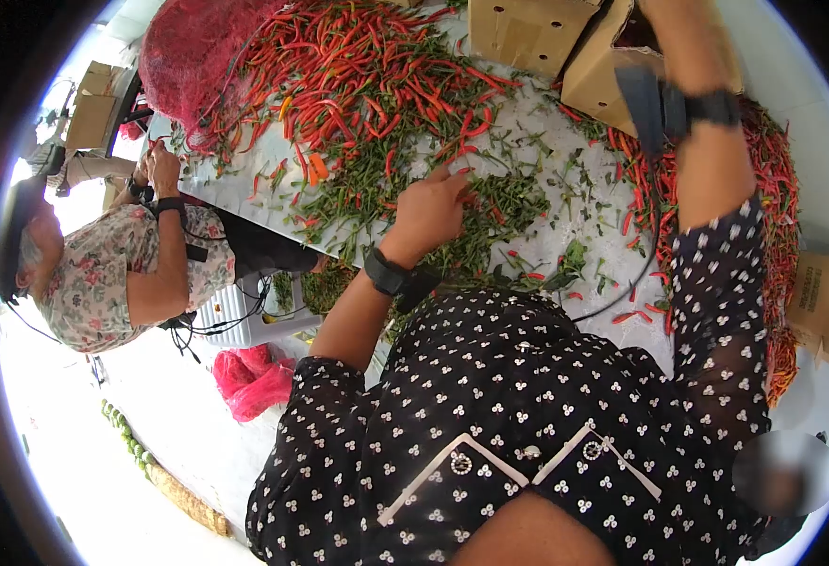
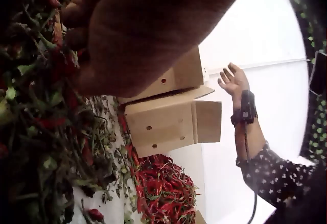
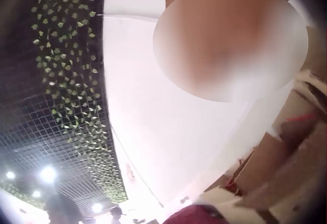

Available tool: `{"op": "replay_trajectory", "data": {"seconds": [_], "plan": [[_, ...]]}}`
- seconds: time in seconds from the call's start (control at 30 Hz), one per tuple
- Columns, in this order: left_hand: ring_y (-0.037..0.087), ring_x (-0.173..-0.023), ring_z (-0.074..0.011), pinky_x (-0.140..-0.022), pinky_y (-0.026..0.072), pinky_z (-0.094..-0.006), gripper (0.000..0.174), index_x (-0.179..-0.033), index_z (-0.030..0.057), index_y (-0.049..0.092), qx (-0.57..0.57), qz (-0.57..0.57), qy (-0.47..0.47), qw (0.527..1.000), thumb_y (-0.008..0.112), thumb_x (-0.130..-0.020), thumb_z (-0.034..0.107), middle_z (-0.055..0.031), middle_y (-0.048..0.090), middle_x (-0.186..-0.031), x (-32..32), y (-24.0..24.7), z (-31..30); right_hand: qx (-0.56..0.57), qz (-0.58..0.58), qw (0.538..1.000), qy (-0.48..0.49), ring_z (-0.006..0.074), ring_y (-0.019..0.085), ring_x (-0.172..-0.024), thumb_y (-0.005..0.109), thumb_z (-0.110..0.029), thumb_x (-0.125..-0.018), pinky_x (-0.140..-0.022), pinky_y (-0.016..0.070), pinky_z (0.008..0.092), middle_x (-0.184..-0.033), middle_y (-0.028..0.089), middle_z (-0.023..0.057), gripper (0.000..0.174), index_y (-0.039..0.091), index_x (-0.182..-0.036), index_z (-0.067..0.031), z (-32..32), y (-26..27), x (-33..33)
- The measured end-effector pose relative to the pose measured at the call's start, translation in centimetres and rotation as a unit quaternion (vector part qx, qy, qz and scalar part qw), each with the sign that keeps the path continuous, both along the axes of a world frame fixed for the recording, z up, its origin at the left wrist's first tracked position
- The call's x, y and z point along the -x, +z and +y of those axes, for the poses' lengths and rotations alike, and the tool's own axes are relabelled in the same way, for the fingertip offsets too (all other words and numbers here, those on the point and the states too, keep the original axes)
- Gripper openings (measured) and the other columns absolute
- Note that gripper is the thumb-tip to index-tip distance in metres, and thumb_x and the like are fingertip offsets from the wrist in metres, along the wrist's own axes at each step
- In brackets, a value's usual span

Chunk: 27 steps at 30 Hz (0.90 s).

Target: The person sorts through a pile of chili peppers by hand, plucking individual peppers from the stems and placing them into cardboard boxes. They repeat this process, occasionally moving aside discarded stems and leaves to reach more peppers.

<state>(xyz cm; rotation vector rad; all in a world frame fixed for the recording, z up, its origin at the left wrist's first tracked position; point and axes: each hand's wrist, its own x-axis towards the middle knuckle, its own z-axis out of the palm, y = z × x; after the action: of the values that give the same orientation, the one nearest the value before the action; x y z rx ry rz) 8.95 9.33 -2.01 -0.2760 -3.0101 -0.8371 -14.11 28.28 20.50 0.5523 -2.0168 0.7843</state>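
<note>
Low over the heap of green stems and chilies, my left hand reaches forward with bent fingers. In the left wrist view its fingers and thumb close around a red chili pepper, partly hidden by the hand's shadow. My right hand is raised with fingers spread and nothing in it. From the head view it stands above the cardboard boxes, cut off by the frame's top edge.
A large pile of red chilies covers the table's far side, beside a red mesh bag. More red chilies lie along the right wall. Another person works at the left. A cable hangs from my right wrist.
</note>
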Motion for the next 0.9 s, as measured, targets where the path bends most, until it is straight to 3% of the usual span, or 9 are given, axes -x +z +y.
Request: {"op": "replay_trajectory", "data": {"seconds": [0.03,0.1,0.17,0.23,0.3,0.5,0.6,0.67,0.9], "plan": [[0.057,-0.072,-0.0321,-0.06,0.0471,-0.0414,0.016,-0.084,0.0097,0.06,-0.026,0.061,-0.031,0.997,0.056,-0.068,0.011,-0.0115,0.054,-0.082,0.1,0.4,0.4,0.0,-0.001,1.0,0.0,0.0244,0.061,-0.086,0.063,-0.021,-0.073,-0.076,0.0472,0.0328,-0.095,0.062,0.0173,0.038,0.057,-0.105,-0.0014,-0.4,-0.3,-3.6],[0.058,-0.069,-0.0307,-0.057,0.0476,-0.0401,0.015,-0.081,0.0106,0.061,-0.052,0.121,-0.065,0.989,0.056,-0.067,0.009,-0.0099,0.053,-0.079,0.2,0.4,1.2,0.025,-0.267,0.955,0.124,0.0228,0.059,-0.096,0.063,-0.025,-0.075,-0.087,0.0439,0.0341,-0.106,0.06,0.015,0.049,0.049,-0.117,-0.0055,-0.7,-1.9,-8.8],[0.057,-0.066,-0.0288,-0.055,0.0476,-0.0389,0.014,-0.077,0.0108,0.062,-0.022,0.122,-0.163,0.979,0.056,-0.065,0.008,-0.0088,0.05,-0.076,0.7,0.1,2.1,-0.02,-0.153,0.977,0.147,0.0064,0.053,-0.059,0.061,-0.019,-0.08,-0.056,0.0429,0.0216,-0.066,0.059,0.0007,0.02,0.061,-0.091,-0.002,-0.3,-7.4,-10.7],[0.058,-0.065,-0.0284,-0.055,0.0475,-0.0389,0.014,-0.077,0.0109,0.063,0.006,0.125,-0.178,0.976,0.056,-0.065,0.008,-0.0088,0.05,-0.077,1.0,-1.1,2.6,0.022,-0.31,0.925,0.221,0.0063,0.052,-0.058,0.06,-0.018,-0.08,-0.055,0.0425,0.0222,-0.066,0.059,0.0022,0.02,0.061,-0.092,-0.0019,0.3,-11.4,-13.4],[0.058,-0.065,-0.028,-0.055,0.0475,-0.0389,0.014,-0.077,0.0111,0.063,0.033,0.13,-0.194,0.972,0.057,-0.064,0.009,-0.0089,0.049,-0.078,1.1,-1.3,2.9,0.01,-0.405,0.893,0.193,0.0194,0.059,-0.063,0.059,-0.021,-0.077,-0.063,0.0462,0.0312,-0.075,0.063,0.0132,0.023,0.062,-0.087,-0.0017,1.6,-14.8,-15.4],[0.055,-0.075,-0.0303,-0.061,0.046,-0.0412,0.018,-0.083,0.0085,0.061,0.127,0.046,-0.191,0.972,0.058,-0.066,0.011,-0.0094,0.05,-0.084,0.8,-0.9,3.2,0.004,-0.58,0.797,0.168,0.0182,0.059,-0.064,0.06,-0.019,-0.075,-0.062,0.0462,0.0312,-0.075,0.064,0.0124,0.024,0.062,-0.089,0.0003,3.7,-21.3,-20.9],[0.056,-0.073,-0.0291,-0.061,0.0463,-0.0388,0.015,-0.082,0.0054,0.06,-0.015,0.099,-0.164,0.981,0.06,-0.067,0.011,-0.0099,0.054,-0.084,0.3,-1.2,2.9,0.039,-0.61,0.771,0.178,0.0179,0.059,-0.065,0.062,-0.018,-0.073,-0.062,0.0461,0.031,-0.077,0.064,0.0121,0.026,0.061,-0.091,0.0017,3.7,-22.8,-21.9],[0.058,-0.068,-0.0217,-0.06,0.0461,-0.0328,0.016,-0.08,0.0019,0.058,-0.226,-0.022,-0.111,0.968,0.063,-0.069,0.012,-0.0096,0.057,-0.078,0.1,0.2,2.9,0.072,-0.61,0.769,0.179,0.0154,0.058,-0.065,0.063,-0.019,-0.073,-0.061,0.0458,0.0298,-0.075,0.063,0.0099,0.027,0.061,-0.091,0.002,3.5,-22.8,-22.1],[0.055,-0.066,-0.0128,-0.06,0.0442,-0.0278,0.017,-0.079,-0.0012,0.058,-0.298,-0.123,-0.089,0.942,0.066,-0.07,0.011,-0.0084,0.059,-0.071,-0.5,2.1,3.4,0.096,-0.587,0.769,0.235,0.0088,0.054,-0.063,0.065,-0.018,-0.075,-0.058,0.0436,0.0247,-0.071,0.061,0.0045,0.024,0.062,-0.087,0.0021,2.8,-21.0,-22.0]]}}
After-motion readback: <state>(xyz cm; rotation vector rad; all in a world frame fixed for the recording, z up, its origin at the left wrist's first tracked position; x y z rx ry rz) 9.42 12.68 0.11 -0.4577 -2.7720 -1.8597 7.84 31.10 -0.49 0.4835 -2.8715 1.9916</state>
